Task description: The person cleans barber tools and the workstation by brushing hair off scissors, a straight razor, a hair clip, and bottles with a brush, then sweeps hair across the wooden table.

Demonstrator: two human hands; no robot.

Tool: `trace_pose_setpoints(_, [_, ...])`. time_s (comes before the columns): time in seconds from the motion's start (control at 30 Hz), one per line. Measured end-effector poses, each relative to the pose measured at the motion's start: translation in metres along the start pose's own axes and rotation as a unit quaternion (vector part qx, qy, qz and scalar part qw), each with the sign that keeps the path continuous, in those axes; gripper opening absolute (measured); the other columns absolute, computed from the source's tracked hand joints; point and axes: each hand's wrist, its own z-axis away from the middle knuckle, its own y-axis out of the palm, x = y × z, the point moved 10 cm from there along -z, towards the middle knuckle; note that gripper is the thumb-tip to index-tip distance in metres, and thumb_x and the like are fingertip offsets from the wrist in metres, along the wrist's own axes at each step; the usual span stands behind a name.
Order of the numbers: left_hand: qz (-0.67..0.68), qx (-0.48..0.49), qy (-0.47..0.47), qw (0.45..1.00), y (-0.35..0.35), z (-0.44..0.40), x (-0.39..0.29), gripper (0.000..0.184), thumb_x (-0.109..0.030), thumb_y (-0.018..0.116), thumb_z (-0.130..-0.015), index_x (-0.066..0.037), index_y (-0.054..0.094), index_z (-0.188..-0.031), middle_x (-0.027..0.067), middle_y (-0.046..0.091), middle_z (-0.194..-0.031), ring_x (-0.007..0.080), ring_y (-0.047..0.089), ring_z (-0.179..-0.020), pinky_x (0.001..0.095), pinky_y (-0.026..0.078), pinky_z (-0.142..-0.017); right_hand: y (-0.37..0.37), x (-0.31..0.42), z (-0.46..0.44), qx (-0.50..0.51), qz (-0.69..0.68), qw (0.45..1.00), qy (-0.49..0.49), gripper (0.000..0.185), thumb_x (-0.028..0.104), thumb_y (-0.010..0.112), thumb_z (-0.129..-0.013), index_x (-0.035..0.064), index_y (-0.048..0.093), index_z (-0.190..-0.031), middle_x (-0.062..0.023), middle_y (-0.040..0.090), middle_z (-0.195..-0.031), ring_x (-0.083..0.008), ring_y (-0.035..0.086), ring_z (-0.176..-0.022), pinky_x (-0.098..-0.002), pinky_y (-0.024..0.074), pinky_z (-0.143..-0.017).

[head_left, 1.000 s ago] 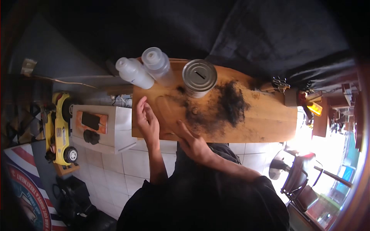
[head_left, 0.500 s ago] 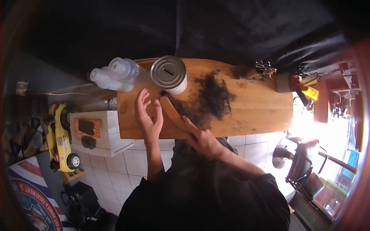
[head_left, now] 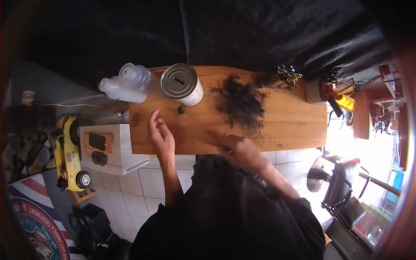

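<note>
My right hand [head_left: 242, 151], smeared by motion, is closed on a wooden-handled brush [head_left: 218, 137] that shows only as a brown blur over the table's front part. Dark hair clippings [head_left: 242, 104] lie in a loose heap just beyond it. My left hand [head_left: 162, 141] hovers at the table's front left, fingers loosely curved and apart, holding nothing. Past its fingertips stands a round tin [head_left: 183, 86] with a slot in its lid. A small dark tuft [head_left: 181, 110] rests by the tin's base.
The wooden table [head_left: 294, 125] bears clear plastic bottles [head_left: 123, 89] at its left end and scissors [head_left: 288, 74] in a holder toward the right. A white cabinet [head_left: 132, 149] with a phone stands at left. A barber chair [head_left: 342, 180] is at right.
My right hand and the brush have swept right, away from the tin. The clippings sit in a tighter heap. My left hand is slightly lower, its thumb nearer the fingers.
</note>
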Motion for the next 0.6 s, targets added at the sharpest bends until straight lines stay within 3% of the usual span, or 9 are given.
trace_pose_setpoints(0.13, [-0.060,0.033,-0.020,0.997,-0.006,-0.002,-0.004,0.037,-0.025,0.036,-0.106,-0.001,0.054,-0.128,0.0168,0.062,-0.121,0.0242,0.059,-0.113,0.0318,0.043,-0.098,0.066,0.010,-0.034,-0.004,-0.073,0.997,-0.029,0.048,0.011,0.063,-0.086,0.0062,0.053,-0.133,-0.0223,0.066,-0.092,-0.0388,0.065,-0.086,-0.0461,0.0516,-0.075])
trace_pose_setpoints(0.2, [-0.084,0.052,-0.030,0.995,-0.005,0.001,-0.004,0.036,-0.024,0.038,-0.105,-0.001,0.054,-0.129,0.0176,0.062,-0.122,0.0248,0.060,-0.113,0.0318,0.043,-0.098,0.075,0.000,-0.044,-0.021,-0.113,0.993,0.033,0.047,0.014,0.061,-0.088,0.0024,0.052,-0.132,-0.0272,0.065,-0.093,-0.0411,0.064,-0.085,-0.0495,0.0513,-0.076])
trace_pose_setpoints(0.3, [-0.098,0.057,-0.015,0.993,-0.005,0.004,0.000,0.033,-0.019,0.042,-0.103,-0.002,0.055,-0.128,0.0190,0.061,-0.120,0.0294,0.061,-0.107,0.0347,0.046,-0.094,0.042,0.004,-0.027,-0.133,-0.098,0.986,-0.026,0.047,0.016,0.061,-0.088,0.0031,0.052,-0.133,-0.0285,0.065,-0.091,-0.0436,0.064,-0.085,-0.0505,0.0506,-0.079])
trace_pose_setpoints(0.4, [-0.087,0.062,-0.014,0.994,-0.005,0.008,0.009,0.030,-0.014,0.046,-0.101,-0.003,0.055,-0.127,0.0186,0.062,-0.117,0.0290,0.062,-0.098,0.0346,0.049,-0.087,0.007,-0.018,0.008,-0.028,-0.073,0.990,0.115,0.047,0.014,0.063,-0.088,0.0019,0.052,-0.132,-0.0284,0.063,-0.107,-0.0412,0.062,-0.101,-0.0440,0.0501,-0.084])
trace_pose_setpoints(0.47, [-0.091,0.073,-0.035,0.993,-0.004,0.009,0.013,0.029,-0.014,0.047,-0.101,-0.004,0.056,-0.126,0.0169,0.063,-0.115,0.0246,0.063,-0.095,0.0324,0.050,-0.083,-0.012,-0.047,0.032,-0.012,-0.021,0.986,0.163,0.047,0.015,0.063,-0.088,0.0015,0.053,-0.132,-0.0278,0.064,-0.107,-0.0416,0.063,-0.098,-0.0430,0.0510,-0.081])
trace_pose_setpoints(0.53, [-0.108,0.095,-0.067,0.987,-0.001,0.011,0.015,0.028,-0.015,0.048,-0.101,-0.005,0.058,-0.126,0.0142,0.065,-0.112,0.0184,0.063,-0.093,0.0294,0.049,-0.081,-0.038,-0.057,0.034,-0.061,0.005,0.986,0.154,0.048,0.019,0.063,-0.087,0.0063,0.054,-0.132,-0.0255,0.065,-0.092,-0.0422,0.064,-0.085,-0.0471,0.0513,-0.076])
trace_pose_setpoints(0.6, [-0.119,0.091,-0.027,0.988,0.001,0.010,0.007,0.028,-0.015,0.049,-0.101,-0.006,0.058,-0.125,0.0131,0.065,-0.107,0.0175,0.061,-0.085,0.0299,0.049,-0.077,-0.053,-0.056,0.029,-0.094,0.032,0.984,0.148,0.047,0.021,0.062,-0.086,0.0094,0.055,-0.131,-0.0238,0.067,-0.086,-0.0418,0.065,-0.077,-0.0487,0.0518,-0.072])
